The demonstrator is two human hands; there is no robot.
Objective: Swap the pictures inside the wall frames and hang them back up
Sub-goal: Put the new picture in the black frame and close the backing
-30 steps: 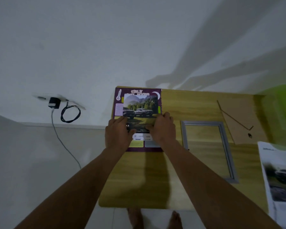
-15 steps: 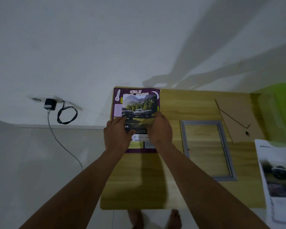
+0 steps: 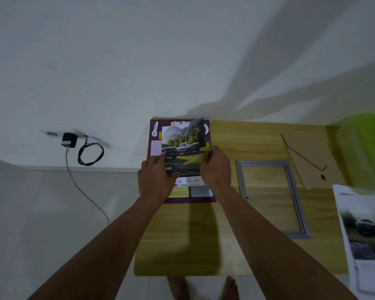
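Note:
A picture of trucks before green mountains (image 3: 183, 144) lies tilted on a larger purple poster (image 3: 155, 146) at the wooden table's far left corner. My left hand (image 3: 155, 178) holds the truck picture's left edge, thumb across its lower part. My right hand (image 3: 214, 167) pinches its right edge, and that side is lifted. An empty grey frame (image 3: 296, 198) lies flat to the right. Its brown backing board (image 3: 312, 156), with a thin wire hanger, rests behind the frame. Another truck print (image 3: 368, 230) lies at the table's right edge.
The wooden table (image 3: 247, 141) stands against a white wall. A green object (image 3: 364, 148) sits at the far right. On the wall to the left, a black charger (image 3: 68, 140) with a coiled cable hangs from a socket. My bare feet show below the table's near edge.
The truck picture has turned and its right side has risen off the purple poster. My right hand shifted from pressing on it to pinching its right edge.

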